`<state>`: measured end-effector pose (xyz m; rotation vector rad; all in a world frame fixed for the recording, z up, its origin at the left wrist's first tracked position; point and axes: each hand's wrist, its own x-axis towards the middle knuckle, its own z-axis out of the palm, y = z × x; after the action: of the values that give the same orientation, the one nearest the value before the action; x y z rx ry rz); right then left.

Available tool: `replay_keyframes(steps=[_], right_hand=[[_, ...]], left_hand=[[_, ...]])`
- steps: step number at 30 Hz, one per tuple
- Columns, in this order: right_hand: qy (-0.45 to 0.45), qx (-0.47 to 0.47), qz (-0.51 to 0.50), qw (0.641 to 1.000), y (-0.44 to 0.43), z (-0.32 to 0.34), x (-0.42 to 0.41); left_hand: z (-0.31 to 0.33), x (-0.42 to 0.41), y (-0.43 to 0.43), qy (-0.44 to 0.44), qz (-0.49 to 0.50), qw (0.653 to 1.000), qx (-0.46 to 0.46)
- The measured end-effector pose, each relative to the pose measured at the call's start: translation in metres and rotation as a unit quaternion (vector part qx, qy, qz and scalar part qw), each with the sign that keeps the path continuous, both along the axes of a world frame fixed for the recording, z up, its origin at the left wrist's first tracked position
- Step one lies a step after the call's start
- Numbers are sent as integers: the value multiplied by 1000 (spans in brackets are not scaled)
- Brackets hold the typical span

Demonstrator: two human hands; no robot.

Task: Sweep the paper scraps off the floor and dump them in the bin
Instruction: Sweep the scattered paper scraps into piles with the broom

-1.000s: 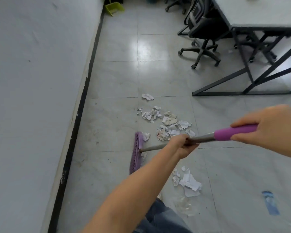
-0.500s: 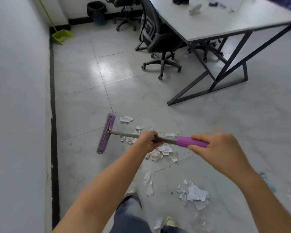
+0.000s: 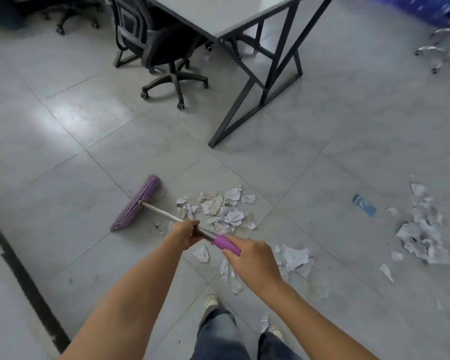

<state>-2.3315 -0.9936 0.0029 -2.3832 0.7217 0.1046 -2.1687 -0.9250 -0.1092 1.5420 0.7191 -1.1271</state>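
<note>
The right hand (image 3: 252, 258) wraps the purple grip of the broom (image 3: 138, 203), and the left hand (image 3: 186, 233) is curled round its metal shaft. Scraps (image 3: 224, 209) lie scattered by the feet, beyond the shaft and far right. No bin shows, so sweeping looks barely begun.

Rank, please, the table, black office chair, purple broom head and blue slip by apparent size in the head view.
1. table
2. black office chair
3. purple broom head
4. blue slip
The table is cropped at the top.
</note>
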Motion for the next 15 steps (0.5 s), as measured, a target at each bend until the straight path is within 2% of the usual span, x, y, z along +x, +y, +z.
replay_keyframes(steps=[10,15], right_hand=[[37,72,-138,987,-35,1,-82],[29,90,-170,981,-54,10,-150]], left_hand=[[-18,-68,-49,44,-116,992,31],[-16,-122,-68,78,-116,990,25]])
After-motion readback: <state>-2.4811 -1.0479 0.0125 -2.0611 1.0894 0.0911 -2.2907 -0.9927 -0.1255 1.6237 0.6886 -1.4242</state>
